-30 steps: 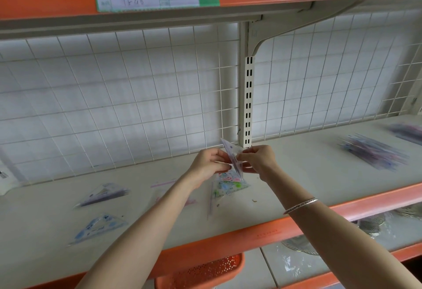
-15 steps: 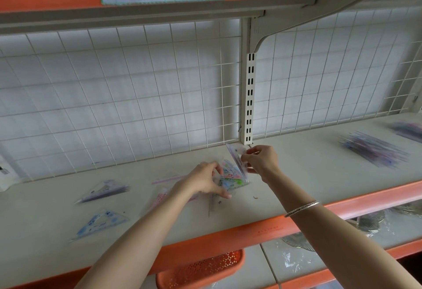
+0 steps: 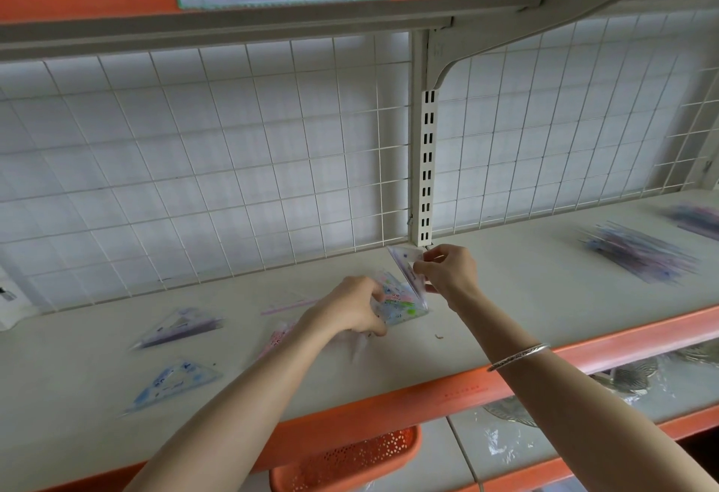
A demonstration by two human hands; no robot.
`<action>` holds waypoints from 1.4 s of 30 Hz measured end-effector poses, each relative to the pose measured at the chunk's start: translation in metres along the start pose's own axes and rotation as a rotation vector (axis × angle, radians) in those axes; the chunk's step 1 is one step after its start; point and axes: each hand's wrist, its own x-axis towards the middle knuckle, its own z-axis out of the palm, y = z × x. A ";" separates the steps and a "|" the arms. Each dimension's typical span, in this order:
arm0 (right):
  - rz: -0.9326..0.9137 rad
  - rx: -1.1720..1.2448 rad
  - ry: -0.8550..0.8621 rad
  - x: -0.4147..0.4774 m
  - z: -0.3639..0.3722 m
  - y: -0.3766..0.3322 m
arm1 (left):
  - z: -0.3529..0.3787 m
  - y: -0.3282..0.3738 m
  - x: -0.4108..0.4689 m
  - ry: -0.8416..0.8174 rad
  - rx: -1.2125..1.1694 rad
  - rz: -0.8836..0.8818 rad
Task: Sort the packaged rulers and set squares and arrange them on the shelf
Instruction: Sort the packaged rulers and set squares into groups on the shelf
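Observation:
My right hand (image 3: 447, 271) pinches a packaged set square (image 3: 406, 264) that stands on edge near the shelf's upright post. Beside it, my left hand (image 3: 352, 310) grips a colourful packaged set square (image 3: 400, 303) lying on the beige shelf (image 3: 505, 308). Two more packaged set squares lie to the left, a purple one (image 3: 181, 326) and a blue one (image 3: 173, 382). A pink packaged ruler (image 3: 290, 306) and another pink packet (image 3: 276, 338) lie just left of my left arm.
Piles of packaged rulers (image 3: 638, 254) lie at the right, a further pile (image 3: 696, 219) at the far right edge. A wire grid (image 3: 202, 164) backs the shelf, with a slotted post (image 3: 427, 168). An orange basket (image 3: 350, 460) sits on the lower shelf.
My left hand let go of the upright set square, dropped to the shelf and took hold of the colourful packet. My right hand stayed in place holding its set square.

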 end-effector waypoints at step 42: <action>-0.662 -0.456 -0.259 -0.026 0.023 -0.018 | -0.026 -0.023 -0.002 -0.215 -1.471 -0.263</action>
